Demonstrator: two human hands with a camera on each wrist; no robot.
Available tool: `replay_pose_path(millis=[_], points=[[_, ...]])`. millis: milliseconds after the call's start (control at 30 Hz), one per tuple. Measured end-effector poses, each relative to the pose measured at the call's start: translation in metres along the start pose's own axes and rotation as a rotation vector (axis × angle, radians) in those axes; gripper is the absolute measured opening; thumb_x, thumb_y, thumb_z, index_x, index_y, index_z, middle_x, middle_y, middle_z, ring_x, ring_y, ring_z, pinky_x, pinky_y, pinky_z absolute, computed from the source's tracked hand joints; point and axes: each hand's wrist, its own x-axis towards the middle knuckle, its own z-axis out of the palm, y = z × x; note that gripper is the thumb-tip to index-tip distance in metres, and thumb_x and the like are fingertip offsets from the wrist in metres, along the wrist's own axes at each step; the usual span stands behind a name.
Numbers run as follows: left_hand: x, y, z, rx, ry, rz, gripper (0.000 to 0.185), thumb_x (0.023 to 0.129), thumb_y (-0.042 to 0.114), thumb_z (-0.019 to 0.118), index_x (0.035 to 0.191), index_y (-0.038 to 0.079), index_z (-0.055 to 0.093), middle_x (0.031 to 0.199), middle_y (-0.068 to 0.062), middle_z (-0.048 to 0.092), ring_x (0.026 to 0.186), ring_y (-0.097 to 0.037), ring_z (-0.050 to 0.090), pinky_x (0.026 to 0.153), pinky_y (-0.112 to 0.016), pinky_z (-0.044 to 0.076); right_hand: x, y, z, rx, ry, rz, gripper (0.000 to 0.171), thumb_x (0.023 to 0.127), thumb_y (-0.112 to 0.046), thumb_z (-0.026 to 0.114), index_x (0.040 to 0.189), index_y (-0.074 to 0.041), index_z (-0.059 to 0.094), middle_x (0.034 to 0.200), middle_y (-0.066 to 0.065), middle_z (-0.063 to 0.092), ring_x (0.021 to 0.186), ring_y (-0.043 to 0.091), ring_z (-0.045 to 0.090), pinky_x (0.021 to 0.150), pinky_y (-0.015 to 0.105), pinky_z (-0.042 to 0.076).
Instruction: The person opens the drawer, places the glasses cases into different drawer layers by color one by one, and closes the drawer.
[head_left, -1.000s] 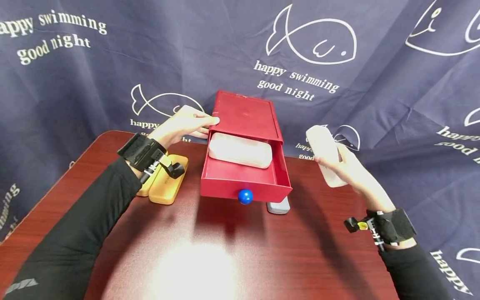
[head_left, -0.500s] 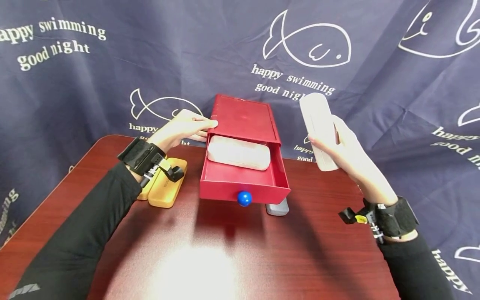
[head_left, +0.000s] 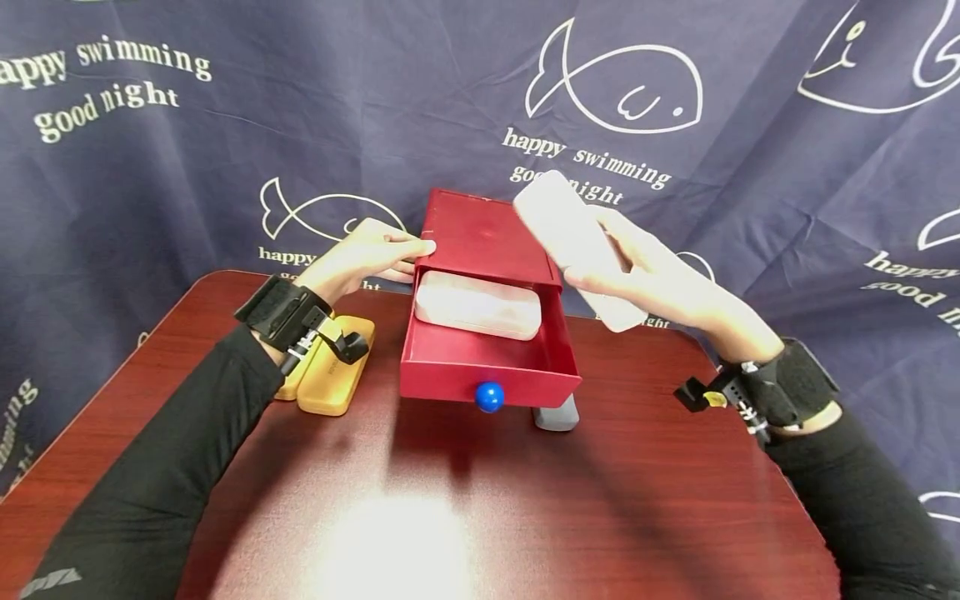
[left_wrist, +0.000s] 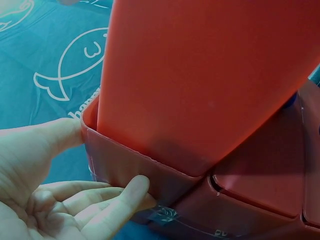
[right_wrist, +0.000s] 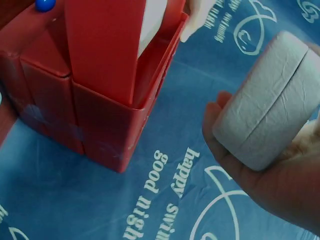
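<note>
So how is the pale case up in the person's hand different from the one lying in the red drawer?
The held case is up in the air, gripped by the right hand and slanted above the red drawer box; the drawer case lies flat in the open drawer, touched by neither hand. The held one shows a seam round its end; the drawer one shows only its top. Both are pale, rounded and oblong.

My dark red wood-grain table [head_left: 450, 517] carries a bright glare patch near my edge. A navy cloth backdrop [head_left: 225, 125] hangs creased behind it, printed with white fish outlines and "happy swimming good night" text.
</note>
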Motion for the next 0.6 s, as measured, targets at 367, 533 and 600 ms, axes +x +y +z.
replay_pose_path(millis=[367, 533, 600], points=[[-0.003, 0.003, 0.0, 0.034, -0.011, 0.008, 0.047, 0.1, 0.027, 0.065, 0.135, -0.005, 0.062, 0.14, -0.021, 0.061, 0.124, -0.037, 0.064, 0.099, -0.039, 0.057, 0.024, -0.033, 0.001, -0.145, -0.296, 0.029, 0.054, 0.09, -0.037, 0.075, 0.133, -0.021, 0.046, 0.111, 0.005, 0.062, 0.096, 0.018, 0.059, 0.084, 0.03, 0.051], [-0.003, 0.002, 0.0, 0.043, -0.01, 0.018, 0.046, 0.1, 0.027, 0.064, 0.135, -0.004, 0.063, 0.138, -0.02, 0.062, 0.124, -0.036, 0.065, 0.1, -0.039, 0.057, 0.036, -0.038, 0.004, -0.244, -0.41, 0.003, 0.056, 0.088, -0.038, 0.077, 0.133, -0.019, 0.052, 0.111, 0.001, 0.063, 0.098, 0.017, 0.06, 0.087, 0.034, 0.051], [-0.002, 0.001, 0.0, 0.04, -0.011, 0.024, 0.046, 0.1, 0.027, 0.064, 0.134, -0.004, 0.063, 0.136, -0.02, 0.063, 0.123, -0.036, 0.065, 0.1, -0.039, 0.057, 0.04, -0.04, 0.005, -0.271, -0.465, -0.004, 0.055, 0.087, -0.039, 0.078, 0.132, -0.019, 0.054, 0.11, -0.001, 0.064, 0.098, 0.015, 0.06, 0.089, 0.034, 0.051]])
